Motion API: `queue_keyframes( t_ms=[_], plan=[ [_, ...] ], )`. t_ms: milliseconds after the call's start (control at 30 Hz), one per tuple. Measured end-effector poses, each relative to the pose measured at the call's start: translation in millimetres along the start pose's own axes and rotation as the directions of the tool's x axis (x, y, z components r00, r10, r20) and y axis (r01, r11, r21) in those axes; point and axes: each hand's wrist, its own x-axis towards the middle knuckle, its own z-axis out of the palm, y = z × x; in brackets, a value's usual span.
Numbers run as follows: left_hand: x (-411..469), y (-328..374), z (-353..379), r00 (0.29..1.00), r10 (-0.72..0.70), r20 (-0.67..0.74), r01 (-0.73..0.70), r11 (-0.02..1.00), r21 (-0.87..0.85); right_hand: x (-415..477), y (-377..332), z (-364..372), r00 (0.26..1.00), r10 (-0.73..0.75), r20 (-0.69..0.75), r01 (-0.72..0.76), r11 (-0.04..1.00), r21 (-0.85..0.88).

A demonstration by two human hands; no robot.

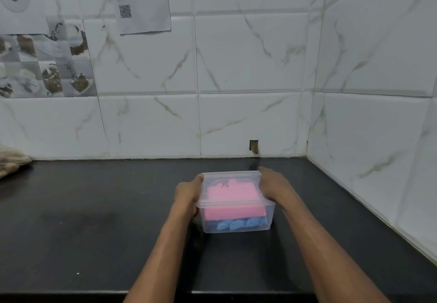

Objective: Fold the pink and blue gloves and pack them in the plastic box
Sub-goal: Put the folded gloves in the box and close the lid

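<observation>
I judge packing nearly done: the pink glove lies folded on the blue gloves inside the plastic box on the worktop. Only sealing looks left. My left hand at 9 o'clock and right hand at 3 o'clock clasp the lid, fingers curled over its edges.

Both forearms are bare, and so are the left hand and right hand
</observation>
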Motion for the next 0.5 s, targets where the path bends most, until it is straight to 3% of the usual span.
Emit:
queue_keyframes(
  t_ms=[100,200,367,500],
  plan=[
    [1,-5,0,0.977,0.123,-0.172,-0.113,0.992,0.062,1,1,0,1.000,-0.013,-0.005,0.013,1.000,-0.015],
    [-1,-6,-2,0.973,0.126,-0.192,-0.119,0.992,0.047,2,2,1,1.000,-0.016,-0.008,0.016,1.000,-0.025],
    [4,-3,-2,0.999,0.030,0.045,-0.025,0.994,-0.103,4,2,2,1.000,-0.010,-0.007,0.010,1.000,-0.004],
    [1,6,-1,0.992,0.049,0.119,-0.053,0.998,0.036,6,4,3,1.000,-0.013,-0.007,0.013,1.000,-0.007]
  ],
)
